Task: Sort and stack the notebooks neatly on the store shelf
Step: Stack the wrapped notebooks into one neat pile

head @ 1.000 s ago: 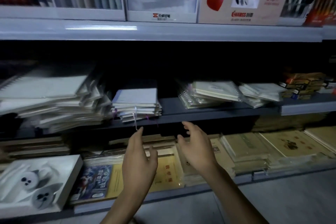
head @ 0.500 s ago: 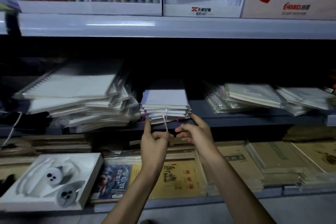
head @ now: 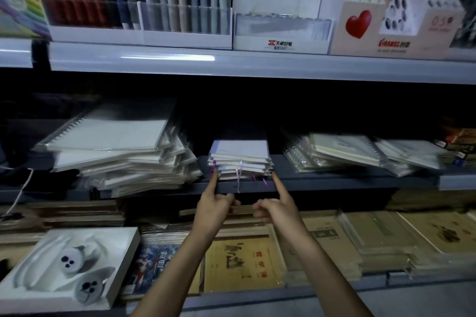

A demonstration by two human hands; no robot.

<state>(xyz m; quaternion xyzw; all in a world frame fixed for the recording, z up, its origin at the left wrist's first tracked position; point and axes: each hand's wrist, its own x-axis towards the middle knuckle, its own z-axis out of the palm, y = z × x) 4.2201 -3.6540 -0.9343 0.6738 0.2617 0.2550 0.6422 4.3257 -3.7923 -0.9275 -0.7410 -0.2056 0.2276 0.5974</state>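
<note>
Beside the sprawling spiral-notebook pile (head: 116, 152), the left hand (head: 213, 211), up from below the middle shelf (head: 334, 184), now sets a straight index finger on the left front corner of the small white notebook stack (head: 240, 159), the right hand (head: 279, 210) mirroring it at the right corner, both gripping nothing, apparently squaring the stack.

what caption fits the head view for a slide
Left hand and right hand each touch an index fingertip to a front corner of the small notebook stack on the middle shelf
</note>
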